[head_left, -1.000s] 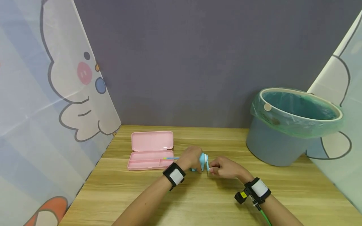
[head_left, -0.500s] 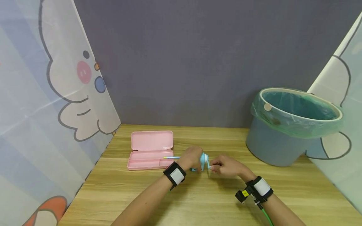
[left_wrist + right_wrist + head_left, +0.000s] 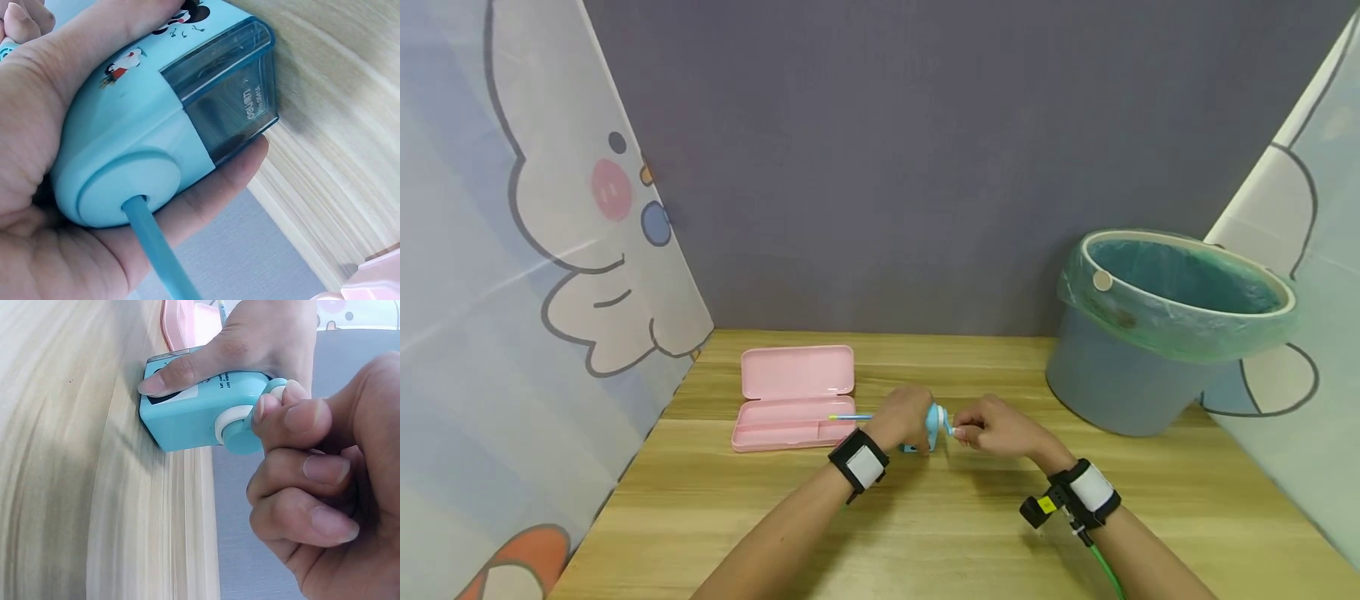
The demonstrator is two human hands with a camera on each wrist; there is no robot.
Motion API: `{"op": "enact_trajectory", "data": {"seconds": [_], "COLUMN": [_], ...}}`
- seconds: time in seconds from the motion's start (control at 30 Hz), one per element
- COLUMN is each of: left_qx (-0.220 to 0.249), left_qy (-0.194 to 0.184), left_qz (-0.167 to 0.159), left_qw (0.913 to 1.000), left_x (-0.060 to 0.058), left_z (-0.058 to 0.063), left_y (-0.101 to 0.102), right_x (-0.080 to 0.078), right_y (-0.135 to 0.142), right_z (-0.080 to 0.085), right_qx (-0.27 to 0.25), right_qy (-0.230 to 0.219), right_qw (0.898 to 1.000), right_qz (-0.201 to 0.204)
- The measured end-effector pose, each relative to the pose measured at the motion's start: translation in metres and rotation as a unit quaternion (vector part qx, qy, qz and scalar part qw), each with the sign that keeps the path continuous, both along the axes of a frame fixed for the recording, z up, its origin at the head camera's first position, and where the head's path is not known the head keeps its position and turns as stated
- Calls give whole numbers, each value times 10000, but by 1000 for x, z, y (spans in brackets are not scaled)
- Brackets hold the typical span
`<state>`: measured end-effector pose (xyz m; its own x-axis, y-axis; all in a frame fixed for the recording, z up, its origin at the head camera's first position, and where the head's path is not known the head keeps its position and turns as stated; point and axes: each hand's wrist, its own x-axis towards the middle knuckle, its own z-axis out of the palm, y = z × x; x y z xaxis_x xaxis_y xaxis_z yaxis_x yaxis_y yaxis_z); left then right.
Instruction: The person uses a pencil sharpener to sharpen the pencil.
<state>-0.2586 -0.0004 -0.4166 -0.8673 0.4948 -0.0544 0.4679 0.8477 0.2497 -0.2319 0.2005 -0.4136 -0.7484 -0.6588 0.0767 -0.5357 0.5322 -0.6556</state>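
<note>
My left hand [image 3: 904, 417] grips a light blue crank pencil sharpener [image 3: 137, 112] round its body, on the wooden table. A clear shavings drawer [image 3: 234, 100] shows on the sharpener's side in the left wrist view. Out of the round front hole sticks a blue pencil [image 3: 159, 250], whose yellow-tipped end points left over the pink case in the head view. At the sharpener's other end, my right hand [image 3: 1000, 427] pinches the crank's small knob between thumb and forefinger, its other fingers curled. The knob is mostly hidden by the fingertips in the right wrist view.
An open pink pencil case [image 3: 797, 410] with its lid back lies left of the sharpener, its tray divided into compartments. At the right stands a grey-blue bin [image 3: 1108, 375] lined with a green bag. A grey panel [image 3: 880, 167] rises behind the table [image 3: 925, 533].
My right hand has moved slightly up with the crank, which has swung from hanging down to a raised slant. My left hand keeps its grip on the sharpener. The head view has shifted slightly.
</note>
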Motion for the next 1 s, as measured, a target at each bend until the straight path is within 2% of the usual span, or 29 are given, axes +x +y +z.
{"op": "enact_trajectory", "data": {"seconds": [0.17,0.3,0.7,1.0], "left_qx": [15,81,88,83], "left_qy": [-19,-54,-154,-105], "left_qz": [183,150,66,-35], "left_qw": [9998,9998,9998,9999], "left_x": [-1,-1,-1,-1], "left_z": [-2,-4,2,2], "left_y": [-12,-15,-6,-1], "right_x": [-4,-5,-7,-9], "right_y": [-14,-16,-9,-6], "right_z": [3,3,10,13], "right_qx": [101,20,-61,-97], "right_qy": [146,117,54,319], "right_qw": [9998,9999,9987,9960], "right_qz": [114,-33,-510,-829]}}
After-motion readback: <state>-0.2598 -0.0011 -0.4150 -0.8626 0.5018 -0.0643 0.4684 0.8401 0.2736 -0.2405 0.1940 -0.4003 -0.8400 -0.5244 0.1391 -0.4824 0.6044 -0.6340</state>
